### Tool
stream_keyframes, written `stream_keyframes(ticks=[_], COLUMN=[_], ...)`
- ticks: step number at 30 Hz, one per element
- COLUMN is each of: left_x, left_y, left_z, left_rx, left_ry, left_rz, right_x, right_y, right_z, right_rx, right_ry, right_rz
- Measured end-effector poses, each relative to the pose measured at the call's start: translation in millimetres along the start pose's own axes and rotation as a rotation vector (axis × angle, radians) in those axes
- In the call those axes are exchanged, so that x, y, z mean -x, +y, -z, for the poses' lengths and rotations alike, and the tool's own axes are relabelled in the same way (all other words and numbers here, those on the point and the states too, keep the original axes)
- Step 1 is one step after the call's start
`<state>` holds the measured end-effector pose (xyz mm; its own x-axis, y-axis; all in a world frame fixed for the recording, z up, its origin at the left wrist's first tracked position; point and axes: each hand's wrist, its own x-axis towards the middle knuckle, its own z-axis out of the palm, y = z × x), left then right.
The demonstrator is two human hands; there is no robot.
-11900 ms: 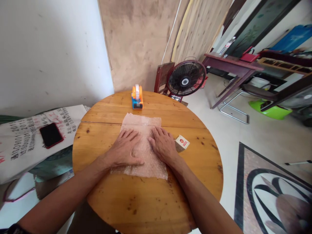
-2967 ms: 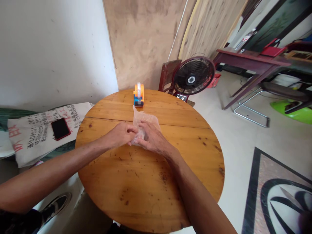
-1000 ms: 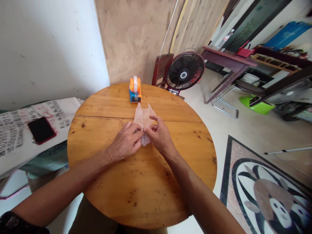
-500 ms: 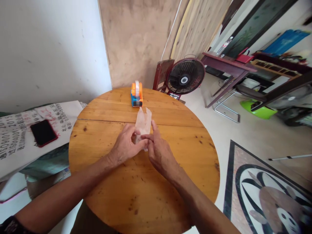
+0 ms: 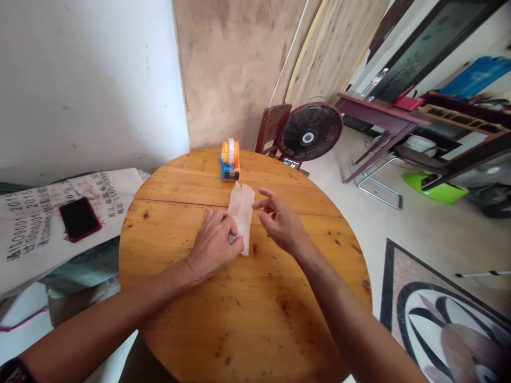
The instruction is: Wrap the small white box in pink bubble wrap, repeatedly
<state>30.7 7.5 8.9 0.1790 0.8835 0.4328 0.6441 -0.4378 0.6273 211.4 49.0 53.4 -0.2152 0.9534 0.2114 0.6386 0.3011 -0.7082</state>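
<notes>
From my remote feed I judge the step in hand to be folding; the pale, translucent wrap (image 5: 242, 205) lies on the round wooden bench (image 5: 199, 330) as a narrow strip, its far end near the orange and blue tape dispenser (image 5: 230, 159), its near end beside my left thumb; whatever may be inside it is hidden from me. My left hand (image 5: 215, 239) is closed on the strip's lower left side, pinching it down; my right hand (image 5: 284, 223) is loosely spread, fingertips just beside the right edge, though I cannot tell whether one touches; the two hands stand apart from each other. As I read it, the next move calls for steady pressure from the left so the layers do not spring open, and a light touch from the right along the loose edge.

For writing, I look left; the white sack (image 5: 123, 186) carries sideways print, where I make out "ISO9001", "ISO14001" and what looks like "0566-5299", plus Chinese characters, some red; a dark phone (image 5: 81, 219) lies over part of it; I can read no brand on the dispenser, and the label on the distant bottle (image 5: 375, 81) is too small for me.
</notes>
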Motion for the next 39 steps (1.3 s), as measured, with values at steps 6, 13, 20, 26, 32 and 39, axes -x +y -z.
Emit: stream_keyframes(ticks=[6,13,20,26,32,39], left_x=[-14.3,-15.3,-14.6,-9.7,-3.9,-3.2], left_y=[-2.0,-5.7,-4.0,-1.7,-1.2,-2.9], left_z=[7.6,1.8,1.0,-0.7,-3.7,-4.2], left_rx=[-0.009,0.070,0.078,0.053,0.078,0.098], left_ry=[-0.143,-0.144,-0.159,-0.109,-0.069,-0.083], left_rz=[-0.083,-0.097,-0.071,-0.091,-0.076,-0.079], right_x=[-66.4,-66.8,-64.1,-74.6,-96.1,-130.7], right_y=[24.3,39.5,22.9,-1.6,6.3,7.2], right_z=[3.4,7.8,31.3,37.7,32.9,0.9], right_rx=[-0.083,-0.356,-0.256,-0.132,0.104,0.475], right_ry=[-0.105,-0.142,-0.276,-0.392,-0.355,-0.443], right_rz=[-0.006,0.105,0.166,0.122,0.046,0.051])
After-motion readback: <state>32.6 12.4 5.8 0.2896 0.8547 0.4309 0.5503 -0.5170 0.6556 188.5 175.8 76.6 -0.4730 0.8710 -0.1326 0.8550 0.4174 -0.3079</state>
